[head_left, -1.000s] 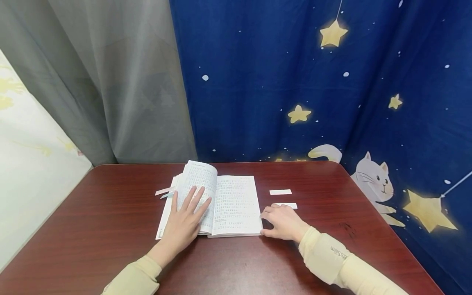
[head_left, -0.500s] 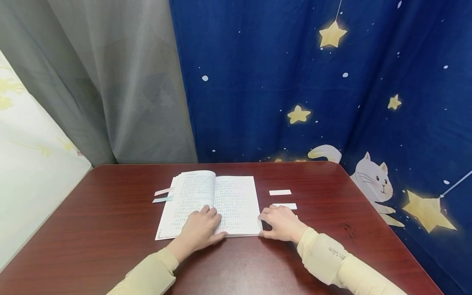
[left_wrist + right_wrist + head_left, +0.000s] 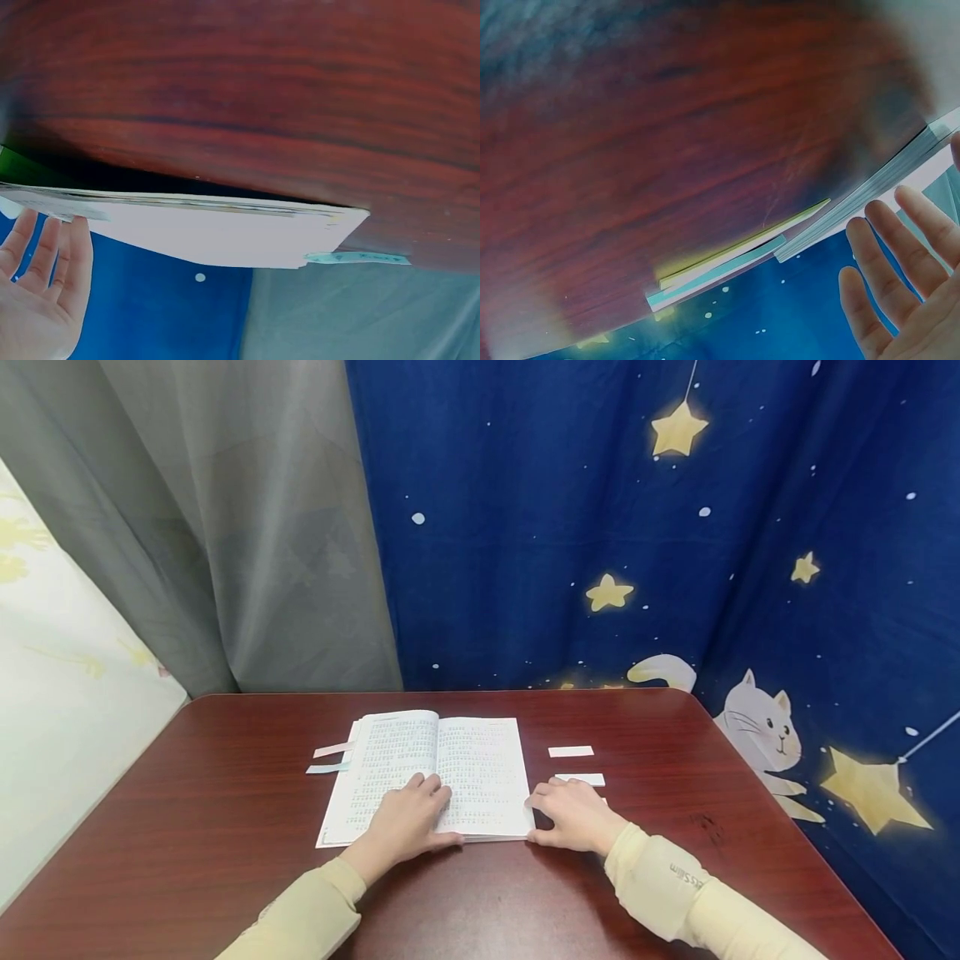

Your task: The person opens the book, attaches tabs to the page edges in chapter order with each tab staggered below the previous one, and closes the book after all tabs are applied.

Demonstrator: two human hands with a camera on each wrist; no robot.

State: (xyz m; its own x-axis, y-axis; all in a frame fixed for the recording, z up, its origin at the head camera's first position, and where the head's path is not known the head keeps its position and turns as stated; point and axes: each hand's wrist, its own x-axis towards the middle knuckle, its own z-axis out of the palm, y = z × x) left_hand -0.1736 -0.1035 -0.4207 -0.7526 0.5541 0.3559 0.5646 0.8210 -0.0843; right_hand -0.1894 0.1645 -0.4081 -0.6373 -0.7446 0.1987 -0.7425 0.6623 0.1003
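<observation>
An open book [image 3: 480,760] with printed pages lies flat on the table. My left hand [image 3: 408,818] rests on its lower middle, over the gutter, with the thumb along the bottom edge. At the lower right corner my right hand [image 3: 576,814] touches the book's edge with loosely bent fingers. From the left side of the book stick out a pink paper strip [image 3: 333,749] and a light blue paper strip [image 3: 327,768]. In the left wrist view my fingers [image 3: 75,262] reach onto the page. The right wrist view has my right fingers [image 3: 881,277] extended beside the book.
Two pale paper strips, one farther back [image 3: 571,752] and one nearer [image 3: 581,779], lie right of the book. A small white corner [image 3: 604,802] shows behind my right hand. Grey and blue curtains hang behind the dark red table [image 3: 225,793].
The raised left-hand pages have come down flat. My left hand has moved right, from the left page to the gutter, and the blue strip now lies flatter. The right hand stays in place.
</observation>
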